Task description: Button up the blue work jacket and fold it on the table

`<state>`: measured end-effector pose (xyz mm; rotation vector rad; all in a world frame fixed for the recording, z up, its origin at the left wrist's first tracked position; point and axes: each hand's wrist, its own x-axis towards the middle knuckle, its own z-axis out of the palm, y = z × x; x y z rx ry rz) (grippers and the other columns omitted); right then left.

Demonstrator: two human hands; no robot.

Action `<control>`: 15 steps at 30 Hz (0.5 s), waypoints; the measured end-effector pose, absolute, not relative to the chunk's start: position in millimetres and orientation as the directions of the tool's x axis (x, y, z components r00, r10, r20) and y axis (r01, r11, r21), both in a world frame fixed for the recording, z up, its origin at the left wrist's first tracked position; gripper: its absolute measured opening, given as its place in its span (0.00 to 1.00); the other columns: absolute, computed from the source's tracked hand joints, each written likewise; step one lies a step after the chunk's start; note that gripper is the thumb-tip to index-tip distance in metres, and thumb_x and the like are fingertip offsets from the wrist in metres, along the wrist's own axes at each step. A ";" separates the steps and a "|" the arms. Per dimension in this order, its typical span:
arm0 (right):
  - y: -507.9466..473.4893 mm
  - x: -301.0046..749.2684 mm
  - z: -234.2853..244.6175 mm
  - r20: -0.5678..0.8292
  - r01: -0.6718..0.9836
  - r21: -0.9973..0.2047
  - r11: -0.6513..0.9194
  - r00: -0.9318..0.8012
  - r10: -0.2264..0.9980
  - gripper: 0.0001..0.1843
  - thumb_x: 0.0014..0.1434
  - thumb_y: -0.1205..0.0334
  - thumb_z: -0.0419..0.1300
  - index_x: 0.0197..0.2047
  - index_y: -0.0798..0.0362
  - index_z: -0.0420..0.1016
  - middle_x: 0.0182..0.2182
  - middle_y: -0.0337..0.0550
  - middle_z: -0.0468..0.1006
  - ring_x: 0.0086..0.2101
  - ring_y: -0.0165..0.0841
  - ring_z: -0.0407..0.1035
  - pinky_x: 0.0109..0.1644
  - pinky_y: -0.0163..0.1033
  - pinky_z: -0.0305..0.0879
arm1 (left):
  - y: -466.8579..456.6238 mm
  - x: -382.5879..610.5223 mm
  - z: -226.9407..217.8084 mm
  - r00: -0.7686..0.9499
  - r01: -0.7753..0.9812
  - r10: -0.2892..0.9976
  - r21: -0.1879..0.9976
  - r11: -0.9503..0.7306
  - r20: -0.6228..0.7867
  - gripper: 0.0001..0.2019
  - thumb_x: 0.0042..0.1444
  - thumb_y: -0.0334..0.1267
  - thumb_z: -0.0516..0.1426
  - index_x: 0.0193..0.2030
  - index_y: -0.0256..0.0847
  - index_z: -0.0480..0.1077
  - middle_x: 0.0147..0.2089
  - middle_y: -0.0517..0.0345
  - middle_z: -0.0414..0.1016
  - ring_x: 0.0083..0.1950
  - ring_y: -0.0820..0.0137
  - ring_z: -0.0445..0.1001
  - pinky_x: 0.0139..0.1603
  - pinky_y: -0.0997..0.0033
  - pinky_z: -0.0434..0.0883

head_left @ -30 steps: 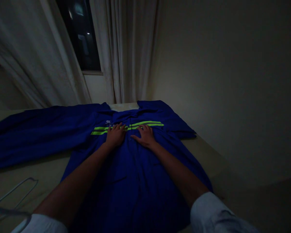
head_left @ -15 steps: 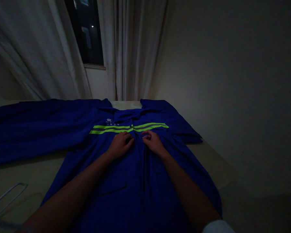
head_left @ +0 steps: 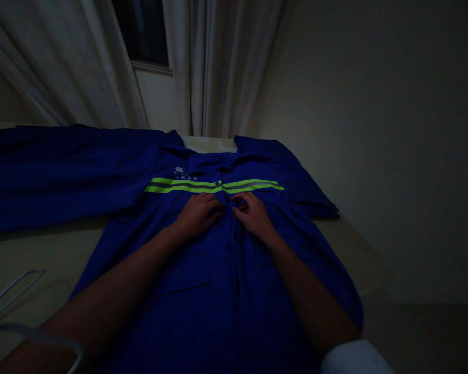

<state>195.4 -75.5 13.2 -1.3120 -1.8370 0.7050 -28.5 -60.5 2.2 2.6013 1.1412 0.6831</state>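
Observation:
A dark blue work jacket [head_left: 179, 317] lies spread out, front side up, with a yellow-green and grey reflective band [head_left: 183, 185] across its chest. White print [head_left: 182, 172] shows above the band on the left. Just under the band, my left hand [head_left: 200, 213] rests on the front opening, fingers curled onto the cloth by the placket. Facing it, my right hand [head_left: 253, 215] pinches the other edge of the opening between thumb and forefinger. Below both hands the front edges [head_left: 236, 265] run downward, partly parted. Dim light hides the finer detail at my fingertips.
The jacket lies on a pale table [head_left: 42, 254]. A white wire hanger [head_left: 31, 332] is at the lower left. Behind the table hang light curtains [head_left: 222, 67] beside a dark window [head_left: 146, 34], and a wall [head_left: 354, 130] stands on the right.
The view has tilted down, so the jacket sits higher in the picture. My right hand has closed on the edge of the opening, and more of the hanger shows.

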 end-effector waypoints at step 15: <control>-73.8 197.2 10.7 0.236 0.649 -0.692 0.315 -0.209 0.949 0.03 0.61 0.64 0.68 0.39 0.52 0.80 0.37 0.41 0.78 0.34 0.31 0.71 0.41 0.37 0.66 | -59.9 -27.3 -2.0 0.531 0.591 0.777 0.508 -0.626 0.339 0.11 0.67 0.37 0.56 0.52 0.41 0.77 0.46 0.51 0.76 0.48 0.62 0.75 0.50 0.63 0.72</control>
